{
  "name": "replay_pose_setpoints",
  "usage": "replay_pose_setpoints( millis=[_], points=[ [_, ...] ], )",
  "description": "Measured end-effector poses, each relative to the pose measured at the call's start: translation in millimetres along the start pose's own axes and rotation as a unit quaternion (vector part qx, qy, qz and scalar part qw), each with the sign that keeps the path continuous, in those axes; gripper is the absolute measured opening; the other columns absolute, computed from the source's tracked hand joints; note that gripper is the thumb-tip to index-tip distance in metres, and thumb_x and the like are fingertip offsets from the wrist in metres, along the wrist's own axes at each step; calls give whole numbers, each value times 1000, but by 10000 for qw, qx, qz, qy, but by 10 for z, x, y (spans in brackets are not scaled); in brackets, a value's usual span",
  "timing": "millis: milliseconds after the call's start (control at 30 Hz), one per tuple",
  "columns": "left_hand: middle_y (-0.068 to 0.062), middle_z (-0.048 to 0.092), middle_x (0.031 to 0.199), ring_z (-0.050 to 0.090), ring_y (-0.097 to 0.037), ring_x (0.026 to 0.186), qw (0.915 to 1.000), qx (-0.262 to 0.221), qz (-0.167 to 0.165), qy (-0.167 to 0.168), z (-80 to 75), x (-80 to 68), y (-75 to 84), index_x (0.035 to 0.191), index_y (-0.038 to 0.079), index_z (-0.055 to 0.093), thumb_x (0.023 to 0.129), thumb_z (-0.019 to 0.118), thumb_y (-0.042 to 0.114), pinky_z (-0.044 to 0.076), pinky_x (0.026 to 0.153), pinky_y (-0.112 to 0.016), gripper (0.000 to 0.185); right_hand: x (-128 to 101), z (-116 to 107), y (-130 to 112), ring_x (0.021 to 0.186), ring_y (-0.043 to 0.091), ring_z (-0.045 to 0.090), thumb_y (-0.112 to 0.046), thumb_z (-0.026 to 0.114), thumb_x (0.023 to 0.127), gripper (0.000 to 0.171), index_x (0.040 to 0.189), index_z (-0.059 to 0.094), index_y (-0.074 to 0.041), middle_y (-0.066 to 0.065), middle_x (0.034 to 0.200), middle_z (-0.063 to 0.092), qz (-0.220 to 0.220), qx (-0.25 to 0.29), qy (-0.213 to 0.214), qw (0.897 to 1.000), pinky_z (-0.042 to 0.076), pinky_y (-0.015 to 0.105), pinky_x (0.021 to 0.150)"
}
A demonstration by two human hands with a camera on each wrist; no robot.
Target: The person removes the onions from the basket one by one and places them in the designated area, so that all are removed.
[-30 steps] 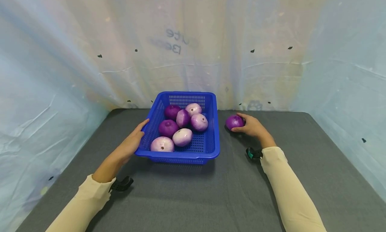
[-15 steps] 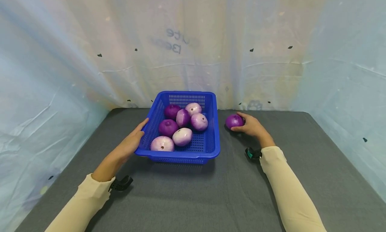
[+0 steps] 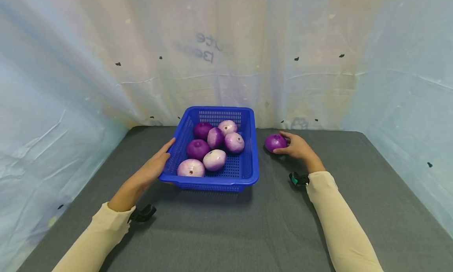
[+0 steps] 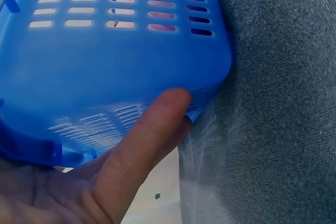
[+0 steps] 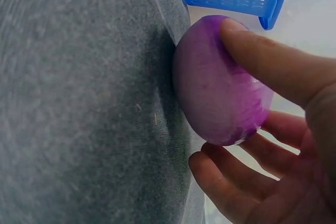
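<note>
My right hand [image 3: 299,148] holds a purple onion [image 3: 275,143] on the grey cloth, right of the blue basket. In the right wrist view the thumb [image 5: 262,56] lies on top of the onion [image 5: 215,85], and the fingers curve about its other side. My left hand [image 3: 153,168] rests along the left side of the basket [image 3: 212,181], its fingers fairly straight at the rim. In the left wrist view its thumb [image 4: 152,135] stretches across the basket wall [image 4: 115,61] near a corner. Several red onions [image 3: 191,168] lie inside the basket, some dark purple, others pale.
A dark grey cloth [image 3: 226,225] covers the table. Behind it hangs a pale plastic sheet [image 3: 247,79], with further sheeting at the left and right. Black straps [image 3: 143,214] show at the wrists, below the cream sleeves [image 3: 339,213].
</note>
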State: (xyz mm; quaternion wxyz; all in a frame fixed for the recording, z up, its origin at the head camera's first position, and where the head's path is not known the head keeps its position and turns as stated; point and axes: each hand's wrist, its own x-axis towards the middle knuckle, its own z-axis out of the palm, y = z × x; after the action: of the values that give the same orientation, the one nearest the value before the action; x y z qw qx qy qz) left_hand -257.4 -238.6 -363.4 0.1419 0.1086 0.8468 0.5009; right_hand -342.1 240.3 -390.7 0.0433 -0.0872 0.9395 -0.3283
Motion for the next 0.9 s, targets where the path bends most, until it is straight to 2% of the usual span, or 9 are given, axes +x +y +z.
replay_pose_setpoints(
  millis=[200, 433, 600, 767, 900],
  points=[
    [-12, -6, 169, 7, -49, 151, 10000, 55, -24, 13, 3, -2, 3, 159, 36, -6, 109, 14, 25, 14, 112, -76, 56, -3, -5, -3, 139, 47, 41, -33, 78, 85, 92, 156, 28, -2, 32, 151, 40, 34, 37, -9, 10000, 37, 60, 111],
    [-12, -4, 169, 9, -49, 151, 9999, 114, -31, 51, 13, 3, 14, 159, 37, -5, 109, 14, 25, 15, 112, -75, 55, -65, -104, -77, 144, 44, 35, -37, 76, 87, 95, 159, 22, -9, 27, 157, 34, 141, 133, -35, 9998, 37, 59, 111],
    [-11, -3, 169, 9, -47, 151, 10000, 54, 21, 63, 21, 2, 19, 160, 36, -5, 109, 15, 25, 15, 113, -73, 56, -97, -183, -196, 145, 43, 33, -34, 72, 91, 89, 160, 21, -11, 22, 160, 30, -92, 16, 48, 9999, 38, 60, 109],
    [-12, -3, 169, 10, -49, 151, 10000, 25, 29, 66, 18, -6, 2, 160, 35, -5, 109, 14, 24, 16, 112, -74, 56, -115, -215, -375, 145, 43, 34, -39, 73, 90, 89, 159, 24, -12, 20, 161, 32, -362, -6, 163, 9992, 38, 61, 110],
    [-13, -3, 169, 11, -49, 151, 10000, 46, 10, 82, 16, -5, -5, 160, 36, -5, 109, 15, 24, 16, 112, -74, 56, -137, -204, -557, 141, 42, 41, -38, 75, 88, 89, 158, 27, -12, 17, 161, 33, -679, 13, 272, 9973, 40, 60, 109]
  ],
)
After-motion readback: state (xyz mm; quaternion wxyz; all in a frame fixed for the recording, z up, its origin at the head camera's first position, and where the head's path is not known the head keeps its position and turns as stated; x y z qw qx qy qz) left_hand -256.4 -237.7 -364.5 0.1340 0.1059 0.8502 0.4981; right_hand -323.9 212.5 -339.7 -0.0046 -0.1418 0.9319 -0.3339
